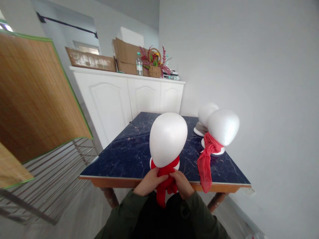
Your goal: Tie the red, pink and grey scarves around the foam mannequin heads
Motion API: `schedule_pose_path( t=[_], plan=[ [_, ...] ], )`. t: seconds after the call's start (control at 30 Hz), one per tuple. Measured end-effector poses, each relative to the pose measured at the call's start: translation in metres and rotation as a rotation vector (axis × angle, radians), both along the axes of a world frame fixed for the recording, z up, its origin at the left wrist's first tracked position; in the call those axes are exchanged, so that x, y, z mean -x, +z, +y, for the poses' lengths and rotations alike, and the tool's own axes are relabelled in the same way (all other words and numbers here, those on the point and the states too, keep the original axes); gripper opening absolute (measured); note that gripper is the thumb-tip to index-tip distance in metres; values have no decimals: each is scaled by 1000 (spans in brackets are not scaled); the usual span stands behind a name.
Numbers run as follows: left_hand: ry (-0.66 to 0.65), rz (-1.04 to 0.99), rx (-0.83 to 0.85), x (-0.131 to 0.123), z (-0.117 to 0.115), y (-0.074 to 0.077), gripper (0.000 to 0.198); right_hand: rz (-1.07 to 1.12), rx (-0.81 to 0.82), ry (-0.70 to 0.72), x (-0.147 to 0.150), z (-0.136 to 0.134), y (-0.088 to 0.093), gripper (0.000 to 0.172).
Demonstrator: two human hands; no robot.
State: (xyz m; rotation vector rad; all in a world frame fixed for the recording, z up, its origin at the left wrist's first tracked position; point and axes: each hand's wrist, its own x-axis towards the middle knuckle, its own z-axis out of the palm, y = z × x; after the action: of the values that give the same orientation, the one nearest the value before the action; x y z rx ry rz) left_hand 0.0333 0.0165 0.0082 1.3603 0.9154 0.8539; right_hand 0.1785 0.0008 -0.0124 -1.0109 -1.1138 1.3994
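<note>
red scarf (166, 172) on foam mannequin head (168, 139)
left hand (149, 182) and right hand (183, 185) both pinch the scarf ends at six o'clock; second scarfed head (223, 127) at two o'clock.

Bright, even daylight — soft shadows, edges bowed by wide lens

One camera is riding on the person's head, looking forward and down across the near edge of the bench (117, 156). It is sitting close above the left hand (149, 182) and right hand (183, 184), and is facing the white cabinet (124, 96) at the far wall, with wide-angle bending at the sides.
</note>
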Motion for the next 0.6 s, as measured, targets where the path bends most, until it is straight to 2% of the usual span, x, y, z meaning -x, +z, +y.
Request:
schedule_pose_path(
  t=[0.07, 0.2, 0.3, 0.4, 0.47, 0.5, 0.6],
  plan=[
    [7, -157, 175, 1, 1, 0, 30, -118, -67, -94, -8, 2, -4, 16],
    [123, -470, 459, 10, 5, 3, 20, -455, -155, -287, -33, 8, -11, 23],
    [141, -635, 626, 24, 11, 7, 17, -660, -209, -389, -52, 12, -11, 23],
    [231, -729, 719, 38, 12, 5, 17, -720, -264, -477, -65, 20, -8, 22],
    [239, -658, 702, 43, 6, -2, 16, -645, -251, -526, -68, 28, -8, 21],
    [202, -570, 660, 43, 1, -6, 16, -570, -215, -543, -67, 33, -9, 20],
    [-25, -146, 363, 42, -21, -20, 27, -344, -85, -539, -58, 44, -16, 16]
  ],
)
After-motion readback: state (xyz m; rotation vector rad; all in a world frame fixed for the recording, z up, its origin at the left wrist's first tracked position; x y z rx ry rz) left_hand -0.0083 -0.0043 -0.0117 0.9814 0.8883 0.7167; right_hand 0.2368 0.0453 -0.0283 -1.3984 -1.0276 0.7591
